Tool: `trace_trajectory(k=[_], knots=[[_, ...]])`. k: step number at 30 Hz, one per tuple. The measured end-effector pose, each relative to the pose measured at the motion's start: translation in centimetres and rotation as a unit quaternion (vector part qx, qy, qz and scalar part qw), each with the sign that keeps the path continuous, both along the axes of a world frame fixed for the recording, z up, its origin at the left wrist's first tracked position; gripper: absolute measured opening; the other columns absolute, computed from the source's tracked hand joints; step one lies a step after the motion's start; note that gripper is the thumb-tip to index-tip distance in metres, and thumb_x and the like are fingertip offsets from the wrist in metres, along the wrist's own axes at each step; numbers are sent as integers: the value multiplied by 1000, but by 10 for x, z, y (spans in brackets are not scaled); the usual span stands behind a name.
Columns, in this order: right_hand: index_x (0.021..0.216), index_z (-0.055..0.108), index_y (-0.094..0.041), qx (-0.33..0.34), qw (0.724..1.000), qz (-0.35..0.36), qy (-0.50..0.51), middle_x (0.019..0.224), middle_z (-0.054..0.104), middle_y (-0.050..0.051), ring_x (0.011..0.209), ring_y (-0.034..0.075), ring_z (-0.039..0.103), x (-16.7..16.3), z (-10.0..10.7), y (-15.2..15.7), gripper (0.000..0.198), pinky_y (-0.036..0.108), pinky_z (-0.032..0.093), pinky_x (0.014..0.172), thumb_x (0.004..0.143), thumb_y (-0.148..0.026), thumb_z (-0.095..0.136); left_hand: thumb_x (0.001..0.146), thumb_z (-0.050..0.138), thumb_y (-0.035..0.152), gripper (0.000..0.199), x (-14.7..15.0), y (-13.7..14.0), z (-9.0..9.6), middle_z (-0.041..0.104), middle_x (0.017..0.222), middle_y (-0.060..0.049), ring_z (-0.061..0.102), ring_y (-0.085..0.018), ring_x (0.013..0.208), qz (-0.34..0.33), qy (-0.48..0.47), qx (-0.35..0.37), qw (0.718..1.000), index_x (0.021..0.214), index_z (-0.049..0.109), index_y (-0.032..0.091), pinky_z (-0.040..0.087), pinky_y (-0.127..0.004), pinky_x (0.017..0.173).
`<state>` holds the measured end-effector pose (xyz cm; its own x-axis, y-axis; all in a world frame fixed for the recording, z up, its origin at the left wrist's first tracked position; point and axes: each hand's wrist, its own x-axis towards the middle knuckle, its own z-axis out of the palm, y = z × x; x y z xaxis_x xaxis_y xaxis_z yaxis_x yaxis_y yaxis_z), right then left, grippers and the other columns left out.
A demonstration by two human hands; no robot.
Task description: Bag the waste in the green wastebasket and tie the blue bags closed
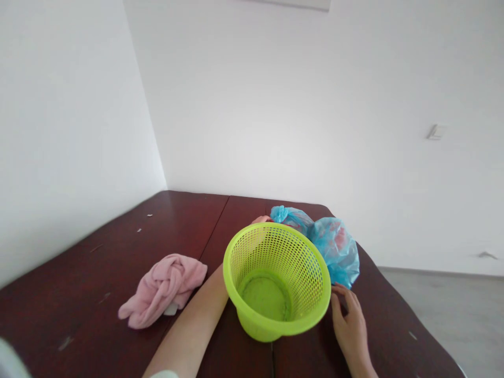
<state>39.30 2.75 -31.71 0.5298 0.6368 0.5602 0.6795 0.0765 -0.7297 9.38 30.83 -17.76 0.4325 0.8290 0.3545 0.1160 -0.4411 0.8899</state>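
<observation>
A lime-green plastic basket (271, 333) with mesh sides stands on the table, its mouth facing up toward me. My left forearm reaches behind it. Only a sliver of my left hand (261, 219) seems to show above the far rim, so its fingers are hidden. To the basket's right is my right hand (351, 320), fingers curled and the thumb tip close to the index tip. Those fingertips are by the rim and the lower edge of a blue plastic bag (336, 252); what they pinch, if anything, cannot be made out. Something pinkish shows through the bag.
A second knotted blue bag (291, 217) lies behind the basket. Left of my forearm is a crumpled pink cloth (167, 289) with a white tag. The dark red table (185, 220) has panel seams and small scraps, and meets white walls at the back and left.
</observation>
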Motion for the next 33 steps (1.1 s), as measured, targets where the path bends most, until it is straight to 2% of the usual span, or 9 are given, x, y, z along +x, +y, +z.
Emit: trace_trajectory(k=[5, 8, 11, 15, 17, 22, 26, 29, 33], knots=[[115, 84, -29, 57, 998, 7, -41, 133, 85, 17, 130, 43, 77, -3, 55, 18, 33, 69, 57, 120, 112, -57, 68, 107, 78, 38, 19, 4, 39, 5, 81, 105, -8, 72, -26, 104, 20, -23, -36, 999, 104, 82, 20, 55, -40, 100], [114, 82, -27, 102, 994, 43, -26, 129, 86, 16, 124, 40, 79, -6, 109, 62, 35, 64, 61, 113, 113, -58, 66, 110, 74, 41, 20, 5, 55, 15, 83, 119, -11, 73, -28, 115, 33, -86, -61, 994, 109, 79, 22, 57, -41, 107], [114, 83, -28, 101, 984, 123, 81, 118, 87, 13, 107, 34, 82, -19, 162, 123, 39, 57, 67, 102, 109, -66, 75, 113, 67, 48, 28, 5, 63, 26, 83, 115, -14, 78, -28, 105, 10, -134, -113, 984, 110, 74, 21, 63, -44, 100], [109, 83, -29, 44, 903, 324, 279, 114, 89, 8, 95, 28, 82, -50, 208, 204, 49, 47, 70, 90, 97, -76, 90, 114, 66, 60, 41, -1, 68, 38, 82, 102, -13, 78, -24, 82, -34, -168, -168, 971, 116, 73, 20, 66, -43, 84], [113, 84, -29, 22, 872, 377, 310, 116, 90, 6, 90, 24, 82, -67, 217, 235, 60, 39, 69, 81, 89, -83, 95, 111, 72, 63, 44, -6, 68, 45, 82, 99, -12, 77, -22, 80, -53, -171, -172, 969, 116, 75, 19, 64, -39, 80], [111, 84, -26, -34, 869, 403, 284, 84, 85, 1, 54, 16, 65, -96, 205, 277, 73, 30, 51, 51, 76, -87, 101, 107, 81, 48, 31, -23, 59, 69, 85, 103, -11, 77, -21, 89, -95, -142, -146, 975, 112, 83, 17, 59, -32, 80], [128, 80, -27, -33, 860, 419, 290, 87, 88, 1, 72, 22, 78, -106, 193, 283, 73, 35, 62, 68, 79, -75, 105, 106, 85, 46, 36, -31, 49, 81, 88, 122, -14, 81, -27, 106, -114, -81, -63, 988, 126, 85, 16, 63, -38, 94], [144, 78, -27, -34, 862, 428, 270, 86, 89, 1, 72, 23, 79, -109, 194, 283, 79, 36, 62, 71, 81, -66, 106, 103, 89, 44, 36, -32, 45, 84, 88, 124, -15, 82, -30, 109, -52, 2, 46, 998, 128, 85, 18, 65, -42, 98], [110, 87, -25, -39, 890, 404, 206, 88, 89, 6, 77, 27, 81, -106, 198, 281, 46, 39, 62, 76, 90, -65, 96, 106, 81, 39, 22, -37, 46, 88, 88, 122, -13, 82, -31, 111, 27, 82, 105, 991, 118, 89, 22, 64, -45, 102]])
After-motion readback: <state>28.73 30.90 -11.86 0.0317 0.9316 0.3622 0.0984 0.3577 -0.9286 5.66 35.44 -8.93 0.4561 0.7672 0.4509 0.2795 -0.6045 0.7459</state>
